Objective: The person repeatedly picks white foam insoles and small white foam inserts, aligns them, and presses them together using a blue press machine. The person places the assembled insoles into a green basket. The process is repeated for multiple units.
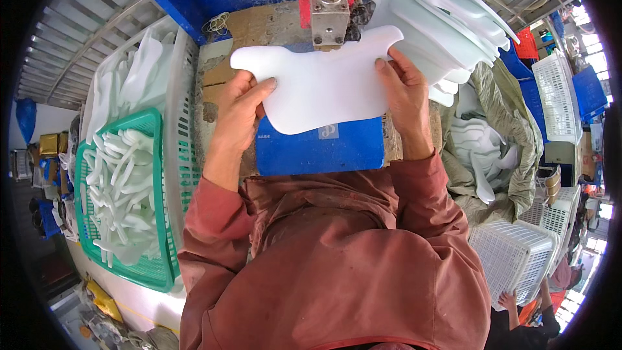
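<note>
Both hands grip one white foam sheet (324, 87): left hand (238, 107) pinching its left edge, right hand (405, 91) its right edge, far edge under the metal press head (329, 16) above the blue tabletop (321, 149). Best keep it flat and thumbs clear of the head; cut strips fill the green basket (152, 271) at left

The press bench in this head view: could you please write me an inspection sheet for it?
Surface: blue plate on a worn bench, under the press head.
Job's things: white foam sheet held flat beneath the press head.
Clutter: stack of white sheets at right; green basket of white offcuts at left; sack with white pieces.
Grippers: left hand and right hand each grip a side of the sheet.
Cables: nothing seen.
Surroundings: white crates; another person's hand lower right.
</note>
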A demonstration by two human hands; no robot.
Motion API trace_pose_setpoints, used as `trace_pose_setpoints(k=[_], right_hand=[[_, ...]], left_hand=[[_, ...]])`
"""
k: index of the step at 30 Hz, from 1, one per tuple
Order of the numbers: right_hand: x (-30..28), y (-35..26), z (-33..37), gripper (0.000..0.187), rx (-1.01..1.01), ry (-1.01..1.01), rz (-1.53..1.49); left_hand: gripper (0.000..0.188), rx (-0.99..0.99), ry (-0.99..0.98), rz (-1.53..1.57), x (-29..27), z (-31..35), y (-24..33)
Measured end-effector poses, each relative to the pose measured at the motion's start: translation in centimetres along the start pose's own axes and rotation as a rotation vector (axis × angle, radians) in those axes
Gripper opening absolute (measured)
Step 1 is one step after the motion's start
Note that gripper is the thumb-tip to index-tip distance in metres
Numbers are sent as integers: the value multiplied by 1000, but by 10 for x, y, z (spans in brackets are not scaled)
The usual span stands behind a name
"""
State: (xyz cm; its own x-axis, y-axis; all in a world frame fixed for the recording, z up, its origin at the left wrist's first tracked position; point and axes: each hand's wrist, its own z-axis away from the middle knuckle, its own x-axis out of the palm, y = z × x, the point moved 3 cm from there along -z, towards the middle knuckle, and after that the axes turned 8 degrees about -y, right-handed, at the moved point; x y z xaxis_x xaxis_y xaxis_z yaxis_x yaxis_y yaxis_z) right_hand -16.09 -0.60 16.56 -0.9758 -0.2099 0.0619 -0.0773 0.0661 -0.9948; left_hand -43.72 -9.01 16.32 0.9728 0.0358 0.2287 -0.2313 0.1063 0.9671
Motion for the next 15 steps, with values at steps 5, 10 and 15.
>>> trace_pose_setpoints(k=[5, 10, 15], right_hand=[[-12, -11, -4, 45, -72, 51, 78], [-18, -17, -8, 45, -103, 54, 94], [-12, -17, -13, 43, -126, 75, 107]], left_hand=[[24, 8, -13, 91, 13, -15, -6], [24, -1, -6, 137, 16, -26, -14], [27, 21, -2, 122, 8, -30, -16]])
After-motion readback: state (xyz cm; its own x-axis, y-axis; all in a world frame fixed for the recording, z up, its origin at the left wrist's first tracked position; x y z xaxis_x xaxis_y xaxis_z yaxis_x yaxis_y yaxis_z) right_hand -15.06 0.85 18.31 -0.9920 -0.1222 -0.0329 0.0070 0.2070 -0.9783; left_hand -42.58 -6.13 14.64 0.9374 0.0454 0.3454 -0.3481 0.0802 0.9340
